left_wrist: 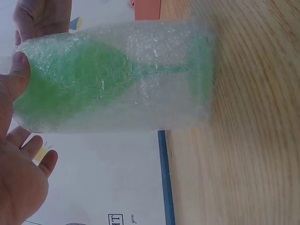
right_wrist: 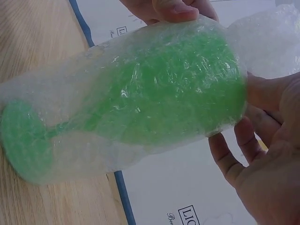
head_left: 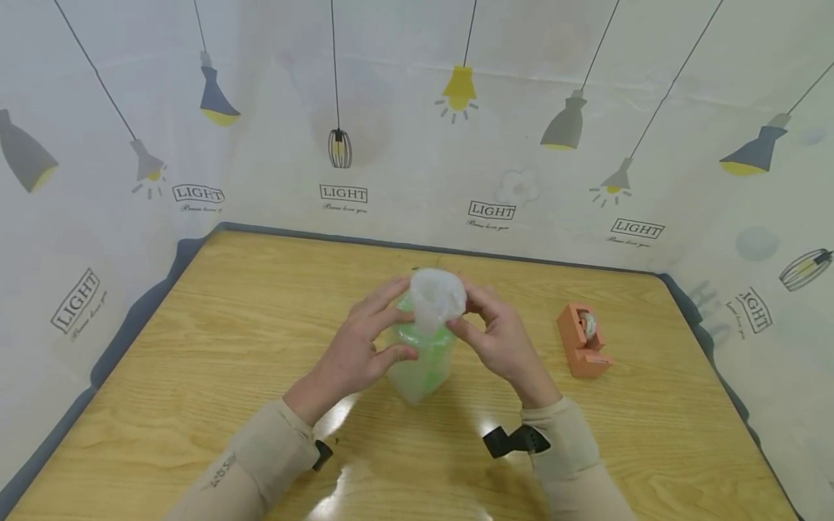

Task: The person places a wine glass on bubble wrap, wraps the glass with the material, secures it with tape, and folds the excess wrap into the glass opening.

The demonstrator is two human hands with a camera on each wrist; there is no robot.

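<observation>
A green stemmed glass (head_left: 423, 362) stands upright on the wooden table, wrapped in bubble wrap. The open end of the bubble wrap (head_left: 438, 297) sticks up above its rim as a loose collar. My left hand (head_left: 358, 344) holds the wrapped glass near the top, its thumb on the side. From the right, my right hand (head_left: 502, 339) pinches the bubble wrap just above the rim with thumb and fingers. The glass's round foot (right_wrist: 26, 140) and thin stem show through the plastic in the right wrist view. Both hands touch the upper part only.
To the right on the table (head_left: 215, 362) stands an orange tape dispenser (head_left: 580, 344) with a roll of tape in it. A pale cloth (head_left: 391, 94) printed with lamps encloses the table's back and sides. Small dark specks lie behind the glass.
</observation>
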